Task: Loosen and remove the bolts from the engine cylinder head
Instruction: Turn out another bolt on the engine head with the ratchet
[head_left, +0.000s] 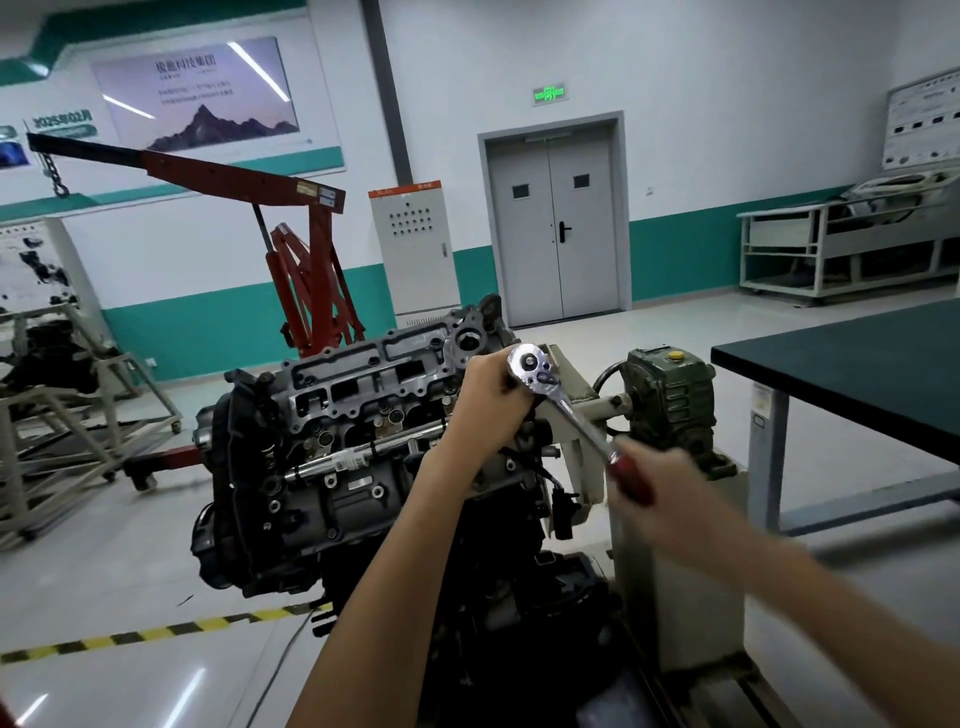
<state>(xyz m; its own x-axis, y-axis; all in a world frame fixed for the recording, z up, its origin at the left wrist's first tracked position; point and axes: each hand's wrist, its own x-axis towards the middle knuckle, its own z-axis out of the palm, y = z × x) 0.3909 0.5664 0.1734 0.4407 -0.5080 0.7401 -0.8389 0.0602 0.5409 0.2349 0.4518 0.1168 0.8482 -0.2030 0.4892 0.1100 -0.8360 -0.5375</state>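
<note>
Curled tight just under the round head of the ratchet (531, 364), the left grip (488, 400) wraps whatever hangs below it. I judge that to be a socket or an extension bar, though the fist hides it. The right grip (649, 475) is closed round the red handle at the far end of the same tool. It is blurred, so how each finger lies cannot be told. The chrome shank slopes down to the right between the two.

The cylinder head (363, 384) sits on top of the engine, which hangs from a stand with a green gearbox (670, 395) at its right end. The ratchet stands over the right end of the cylinder head, close to that stand. The bolt being worked is hidden under the left grip.

This reads as a loosening stroke on one bolt. To do it well:
- Bear straight down with the left grip so the socket sits square and does not ride off and round the corners.
- Pull from the very end of the handle in one smooth sweep, not a jerk.
- Check that the small lever on the ratchet's head is set to undo.
- Brace for a sudden give, since the stand's bracket is near the knuckles.
- Crack head bolts a little each, in turn, which spares the head from warping.

A red hoist (311, 270) stands behind the engine, and a dark-topped table (857, 374) stands to the right.
</note>
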